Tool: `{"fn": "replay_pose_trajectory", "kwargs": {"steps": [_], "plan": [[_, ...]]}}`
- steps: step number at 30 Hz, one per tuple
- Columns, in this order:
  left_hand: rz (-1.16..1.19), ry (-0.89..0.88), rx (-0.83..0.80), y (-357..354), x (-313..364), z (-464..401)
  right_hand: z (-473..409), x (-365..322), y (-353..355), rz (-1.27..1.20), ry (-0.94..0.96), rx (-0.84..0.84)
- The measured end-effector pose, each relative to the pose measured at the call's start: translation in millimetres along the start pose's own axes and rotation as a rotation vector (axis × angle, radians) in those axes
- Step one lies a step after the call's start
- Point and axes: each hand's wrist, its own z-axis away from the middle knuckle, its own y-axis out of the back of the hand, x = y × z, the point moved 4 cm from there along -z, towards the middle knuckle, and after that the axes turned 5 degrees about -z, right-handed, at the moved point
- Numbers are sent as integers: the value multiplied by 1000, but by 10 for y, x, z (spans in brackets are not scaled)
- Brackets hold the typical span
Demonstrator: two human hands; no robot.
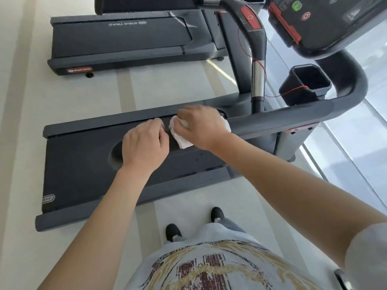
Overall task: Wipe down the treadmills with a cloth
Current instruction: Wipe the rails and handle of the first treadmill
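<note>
A white cloth (182,139) is bunched under my right hand (201,126), which grips it at the left end of the near treadmill's dark grey side handrail (282,120). Beside it on the left, my left hand (146,143) hovers with curled fingers just touching the cloth's edge; whether it pinches the cloth is hidden. Below both hands lies the near treadmill's black belt deck (83,164). A second treadmill (117,38) stands further back.
The console (326,21) with red and green buttons hangs at the upper right. A black cup holder (305,84) and a thin red safety cord (259,61) sit by the upright. My feet (173,231) stand on the pale floor beside the deck.
</note>
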Motion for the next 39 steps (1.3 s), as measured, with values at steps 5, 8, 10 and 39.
{"fn": "replay_pose_trajectory", "kwargs": {"steps": [5,8,10,39], "plan": [[-132,-57,16,-82,100,-39,231,1052,434,132,-210,29],[-199,-59,46,-116,136,-60,222,1197,446,158,-246,18],[-216,-50,75,-118,139,-58,166,1044,350,154,-223,33],[-234,76,318,-772,1580,-239,318,1636,471,-21,121,319]]}}
